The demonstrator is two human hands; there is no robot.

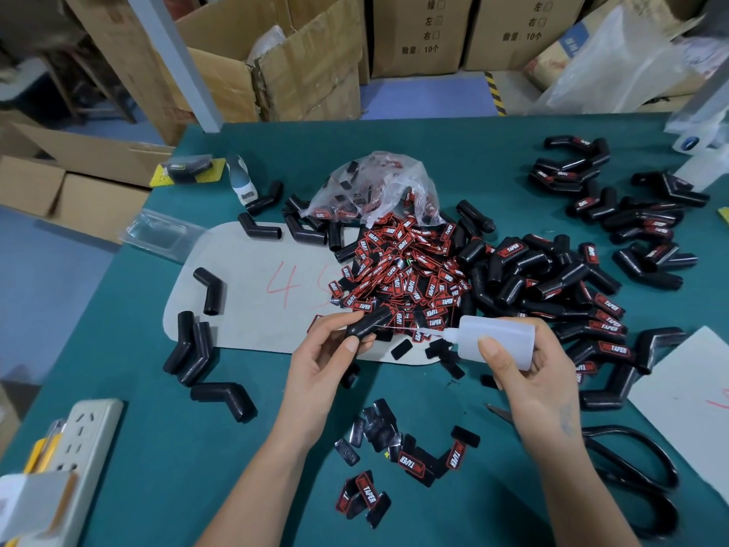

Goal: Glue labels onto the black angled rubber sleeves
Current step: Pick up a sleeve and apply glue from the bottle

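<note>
The left hand (331, 349) pinches a black angled rubber sleeve (369, 322) between thumb and curled fingers, holding it just above the grey card sheet (244, 302) that lies on the teal table (165, 448). The right hand (528, 373) wraps around a translucent glue bottle (499, 341), thumb pressed on its near side; the bottle's thin nozzle points left and its tip reaches the held sleeve.

Just beyond the hands, a crumpled clear plastic bag (374, 187) lies open on its side, a few red-and-black labels visible inside it, and a large heap of labels (406, 270) spills from its mouth onto the card. A smaller scatter of labels (394, 463) lies near the person, between the forearms, some face down.

To the right of the heap sits a pile of sleeves with labels already on them (572, 294), and another such group (631, 215) lies far right. Bare sleeves (197, 349) are scattered on the left, on and around the card.

Black-handled scissors (639, 471) rest near right, a white power strip (90, 436) near left. Beyond the table's far edge stand cardboard boxes (418, 33); an open one at far left shows pale plastic inside.
</note>
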